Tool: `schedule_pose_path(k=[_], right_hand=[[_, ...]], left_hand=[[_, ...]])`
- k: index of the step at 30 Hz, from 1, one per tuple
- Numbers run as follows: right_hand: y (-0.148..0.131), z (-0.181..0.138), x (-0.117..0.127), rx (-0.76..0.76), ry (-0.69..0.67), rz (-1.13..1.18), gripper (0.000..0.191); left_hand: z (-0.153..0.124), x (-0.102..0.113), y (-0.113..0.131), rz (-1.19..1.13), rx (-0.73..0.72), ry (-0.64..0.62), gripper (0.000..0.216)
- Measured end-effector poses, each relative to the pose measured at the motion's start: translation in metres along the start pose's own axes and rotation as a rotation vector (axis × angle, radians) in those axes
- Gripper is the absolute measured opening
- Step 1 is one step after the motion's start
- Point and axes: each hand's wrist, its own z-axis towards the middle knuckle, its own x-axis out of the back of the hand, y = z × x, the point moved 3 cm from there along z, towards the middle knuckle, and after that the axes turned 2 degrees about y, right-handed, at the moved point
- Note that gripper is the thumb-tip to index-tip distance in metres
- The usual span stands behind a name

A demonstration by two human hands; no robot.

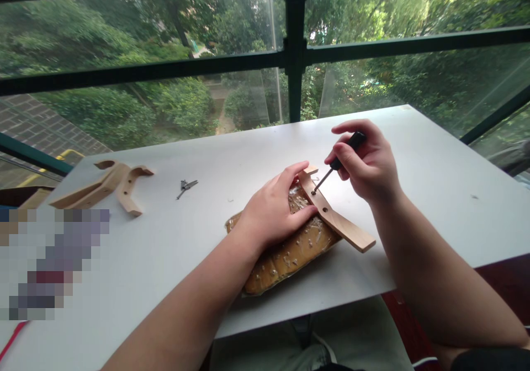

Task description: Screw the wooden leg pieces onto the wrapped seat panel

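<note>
My right hand (366,161) is closed round a black-handled screwdriver (337,164), its tip set in a hole of a wooden slat (337,219). The slat lies slanted across the edge of a plastic-wrapped brown wooden panel (285,255). My left hand (275,208) lies palm down on the wrapped panel, fingers curled over it and touching the slat's upper end, holding both in place on the white table (165,249).
Two curved wooden pieces (111,186) lie at the table's left. A few screws (186,186) sit beside them toward the middle. A pixelated patch covers the near left. Window bars and trees stand beyond the far edge. The table's near edge runs just below the panel.
</note>
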Motion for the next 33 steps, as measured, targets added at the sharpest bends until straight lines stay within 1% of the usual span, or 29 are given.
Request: schedule_pose_path(k=[2, 6, 9, 11, 14, 18, 23, 25, 29, 33], right_hand=[[-0.001, -0.001, -0.001, 0.021, -0.003, 0.010, 0.022], [-0.003, -0.001, 0.001, 0.022, -0.059, 0.080, 0.013], [-0.003, -0.001, 0.003, -0.017, -0.135, 0.186, 0.021], [-0.003, 0.000, 0.004, -0.044, -0.153, 0.223, 0.028], [-0.003, 0.000, 0.004, -0.072, -0.149, 0.200, 0.031], [-0.002, 0.001, 0.004, -0.108, -0.200, 0.174, 0.034], [0.000, 0.004, 0.010, -0.139, -0.235, 0.151, 0.037], [0.002, 0.005, 0.011, -0.151, -0.225, 0.162, 0.035], [0.007, 0.006, 0.009, -0.147, -0.127, 0.221, 0.020], [0.010, 0.006, 0.005, -0.153, -0.087, 0.256, 0.023]], left_hand=[[0.000, 0.000, 0.000, -0.002, -0.004, 0.003, 0.074], [0.000, 0.000, 0.000, -0.004, -0.013, 0.008, 0.073], [0.000, 0.001, 0.001, 0.001, -0.009, 0.007, 0.073], [0.000, 0.001, 0.001, 0.004, -0.006, 0.004, 0.073], [-0.001, 0.001, 0.001, 0.007, -0.004, 0.004, 0.073], [-0.001, 0.001, 0.001, 0.004, -0.006, 0.005, 0.072], [0.000, 0.001, 0.001, 0.009, -0.002, -0.002, 0.073], [0.000, 0.001, 0.001, 0.009, -0.004, -0.002, 0.073], [-0.001, 0.001, 0.001, 0.007, -0.017, -0.003, 0.073], [-0.001, 0.001, 0.001, 0.018, -0.019, -0.008, 0.072]])
